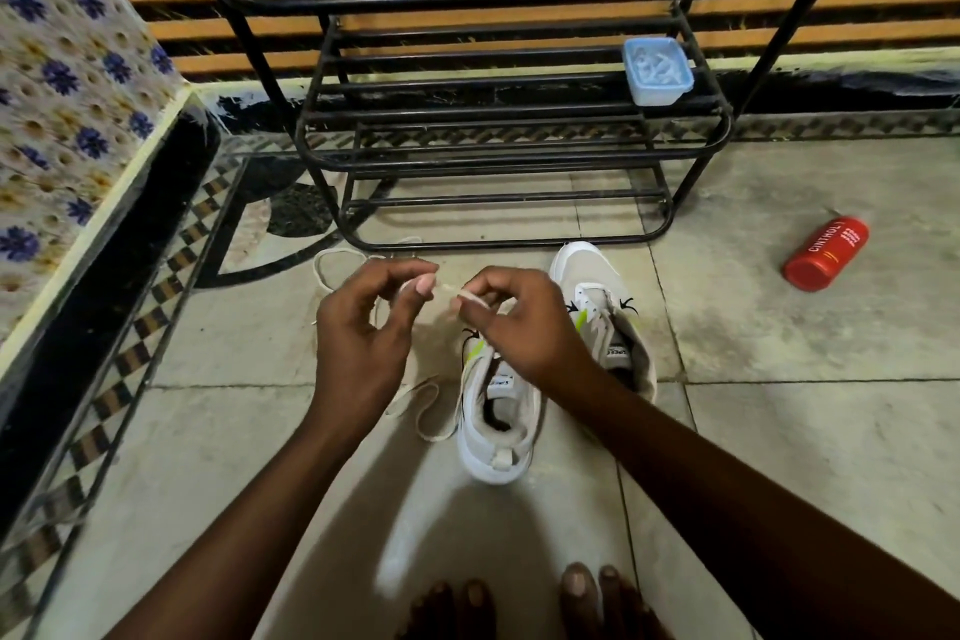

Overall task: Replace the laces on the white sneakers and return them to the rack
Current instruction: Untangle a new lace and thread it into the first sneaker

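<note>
Head view: lace (470, 297) between left hand (363, 333), right hand (522, 327); sneakers (498, 437) near rack (519, 162) edge

Two sneakers (497, 464) (577, 266), one rack (519, 160), one bottle (826, 253)

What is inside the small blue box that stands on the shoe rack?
Whitish curled pieces show inside the blue box on the black rack; they are too blurred to name. Whatever lies beneath them, at the bottom, is covered.
</note>
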### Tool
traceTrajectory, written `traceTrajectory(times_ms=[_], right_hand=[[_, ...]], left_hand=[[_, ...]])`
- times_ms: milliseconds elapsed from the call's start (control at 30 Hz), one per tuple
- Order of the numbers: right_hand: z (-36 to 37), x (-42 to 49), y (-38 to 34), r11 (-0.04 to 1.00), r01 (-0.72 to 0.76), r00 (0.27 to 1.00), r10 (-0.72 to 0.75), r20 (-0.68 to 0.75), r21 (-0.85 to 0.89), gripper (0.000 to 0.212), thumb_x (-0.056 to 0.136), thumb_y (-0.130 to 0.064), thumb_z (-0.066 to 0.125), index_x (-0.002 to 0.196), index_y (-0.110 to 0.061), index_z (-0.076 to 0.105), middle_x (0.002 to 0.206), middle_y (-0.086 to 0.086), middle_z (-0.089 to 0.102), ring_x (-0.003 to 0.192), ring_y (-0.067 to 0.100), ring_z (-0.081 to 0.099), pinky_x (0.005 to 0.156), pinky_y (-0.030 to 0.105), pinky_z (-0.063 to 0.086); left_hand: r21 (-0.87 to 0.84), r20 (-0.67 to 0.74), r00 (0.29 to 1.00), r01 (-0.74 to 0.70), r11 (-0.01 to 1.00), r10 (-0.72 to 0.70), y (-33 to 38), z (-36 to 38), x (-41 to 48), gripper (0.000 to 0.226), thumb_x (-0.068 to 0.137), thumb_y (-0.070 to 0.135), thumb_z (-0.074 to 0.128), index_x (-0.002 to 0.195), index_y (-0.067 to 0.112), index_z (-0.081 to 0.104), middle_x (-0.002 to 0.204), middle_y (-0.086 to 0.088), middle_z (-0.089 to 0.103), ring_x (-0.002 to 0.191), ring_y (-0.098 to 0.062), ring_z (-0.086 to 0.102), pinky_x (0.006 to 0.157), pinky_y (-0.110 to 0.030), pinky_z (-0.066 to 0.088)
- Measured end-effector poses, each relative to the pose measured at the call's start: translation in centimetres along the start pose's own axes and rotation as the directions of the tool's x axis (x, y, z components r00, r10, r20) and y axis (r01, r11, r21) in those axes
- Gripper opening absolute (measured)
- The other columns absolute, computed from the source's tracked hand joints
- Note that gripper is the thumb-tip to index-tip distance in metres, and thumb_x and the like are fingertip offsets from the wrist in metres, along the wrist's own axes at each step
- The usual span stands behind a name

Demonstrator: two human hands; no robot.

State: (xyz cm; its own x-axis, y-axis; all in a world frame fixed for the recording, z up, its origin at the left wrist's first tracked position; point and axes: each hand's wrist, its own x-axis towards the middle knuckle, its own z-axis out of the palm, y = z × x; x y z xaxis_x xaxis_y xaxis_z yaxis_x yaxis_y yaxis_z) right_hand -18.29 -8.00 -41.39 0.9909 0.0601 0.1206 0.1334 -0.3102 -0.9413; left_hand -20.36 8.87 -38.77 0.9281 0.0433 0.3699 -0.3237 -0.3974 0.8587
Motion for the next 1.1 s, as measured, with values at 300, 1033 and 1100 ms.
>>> traceTrajectory(times_ms=[300,1033,1100], right_hand=[[-3.9,1.6,1.0,0.936,-0.153,0.958,0.219,-0.187,0.316,0.027,0.089,-0.020,0.076,0.074,0.000,0.065,0.057,0.003,0.046,0.054,0.017,0.038,0.057,0.028,0.035],[-4.1,-1.0,5.7,0.941,-0.309,0.951,0.303,-0.058,-0.137,0.016,0.080,-0.016,0.082,0.093,-0.013,0.073,0.078,0.004,0.073,0.070,0.008,0.066,0.071,0.023,0.053],[-3.7,-2.3,5.7,0.948,-0.264,0.964,0.267,-0.007,-0.177,0.024,0.073,-0.020,0.087,0.090,-0.015,0.072,0.079,0.001,0.073,0.070,0.008,0.066,0.071,0.021,0.054]], left_hand=[[0.106,-0.107,0.966,0.248,0.963,-0.237,-8.9,-2.8,0.1,0.015,0.096,0.007,0.068,0.104,0.013,0.080,0.099,-0.005,0.076,0.087,-0.001,0.066,0.075,-0.012,0.044],[-0.066,0.193,0.850,0.510,0.858,-0.490,-7.3,2.1,-1.7,0.019,0.094,0.005,0.071,0.078,-0.003,0.063,0.059,-0.003,0.063,0.052,-0.009,0.054,0.055,-0.025,0.044],[-0.186,0.244,0.827,0.552,0.813,-0.506,-5.4,3.3,-1.7,0.014,0.091,-0.005,0.070,0.080,-0.002,0.063,0.062,-0.009,0.067,0.052,-0.012,0.059,0.051,-0.024,0.049]])
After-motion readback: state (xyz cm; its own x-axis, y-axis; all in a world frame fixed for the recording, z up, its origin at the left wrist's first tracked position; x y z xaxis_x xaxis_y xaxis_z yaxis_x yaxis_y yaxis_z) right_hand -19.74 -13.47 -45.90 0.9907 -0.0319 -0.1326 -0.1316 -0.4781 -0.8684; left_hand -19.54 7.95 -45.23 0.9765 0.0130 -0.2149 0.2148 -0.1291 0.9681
